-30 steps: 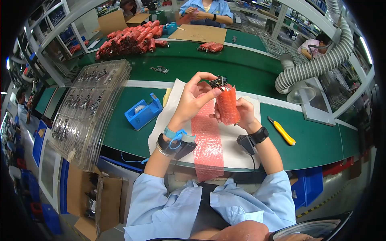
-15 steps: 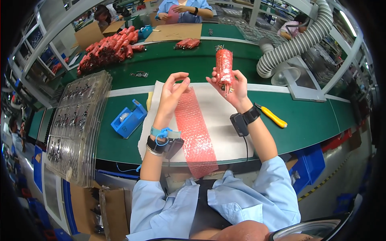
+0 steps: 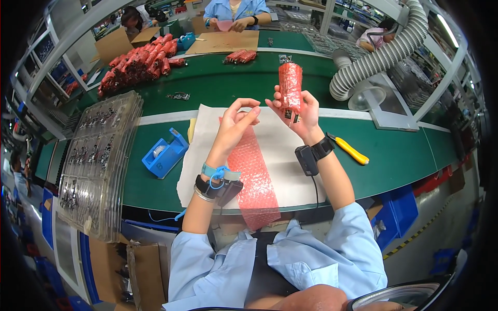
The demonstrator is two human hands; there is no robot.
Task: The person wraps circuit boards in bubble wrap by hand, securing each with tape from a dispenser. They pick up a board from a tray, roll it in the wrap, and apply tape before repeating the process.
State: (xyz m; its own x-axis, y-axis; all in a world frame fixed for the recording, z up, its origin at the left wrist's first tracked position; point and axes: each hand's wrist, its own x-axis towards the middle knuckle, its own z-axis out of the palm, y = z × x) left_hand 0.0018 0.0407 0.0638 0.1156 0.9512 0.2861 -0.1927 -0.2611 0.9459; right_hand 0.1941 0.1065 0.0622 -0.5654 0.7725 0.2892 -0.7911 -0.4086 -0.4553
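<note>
A rolled bundle of red bubble wrap [image 3: 290, 85] stands nearly upright in my right hand [image 3: 305, 115], whose fingers are wrapped round its lower part. Small dark and metal electronic parts poke out of its top and bottom ends. To the left of it, apart from the bundle, is my left hand [image 3: 234, 127], with bent fingers and the thumb apart from them; nothing shows in it. Beneath that hand a flat strip of red bubble wrap [image 3: 254, 171] runs over a white sheet [image 3: 306, 176] and hangs past the table's near edge.
A blue tape dispenser [image 3: 165, 153] and stacked clear trays of parts [image 3: 96, 160] are on the left. Yellow-handled cutters [image 3: 351, 150] lie at right. Farther off are a heap of red bundles [image 3: 137, 65], a cardboard sheet [image 3: 223, 42], a grey hose [image 3: 384, 57] and a co-worker [image 3: 237, 13].
My left hand has moved right, toward the bundle. The bundle has turned slightly in my right hand, showing its end parts differently. Across the table the co-worker's hands have lowered.
</note>
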